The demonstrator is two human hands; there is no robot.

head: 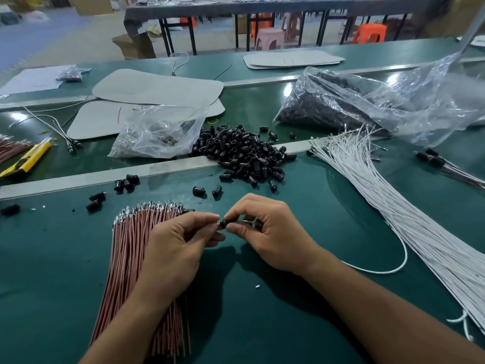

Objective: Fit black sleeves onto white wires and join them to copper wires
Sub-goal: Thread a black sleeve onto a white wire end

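Grip: right hand (pixel 270 232) pinches one small black plastic sleeve (pixel 223 223) between thumb and forefinger; left hand (pixel 173 248) pinches its other end with fingertips closed tight
Sleeve: between both hands, above the green table (pixel 262 324)
Wire: one thin white wire (pixel 393 269) loops out from the right hand
Counts: heap of black sleeves (pixel 244 153), bundle of copper-pink wires (pixel 126 248) and bundle of white wires (pixel 393 200) each too many to count

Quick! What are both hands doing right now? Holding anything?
Left hand: pinches one end of a black sleeve.
Right hand: pinches the same sleeve's other end; a white wire loops out from behind it.
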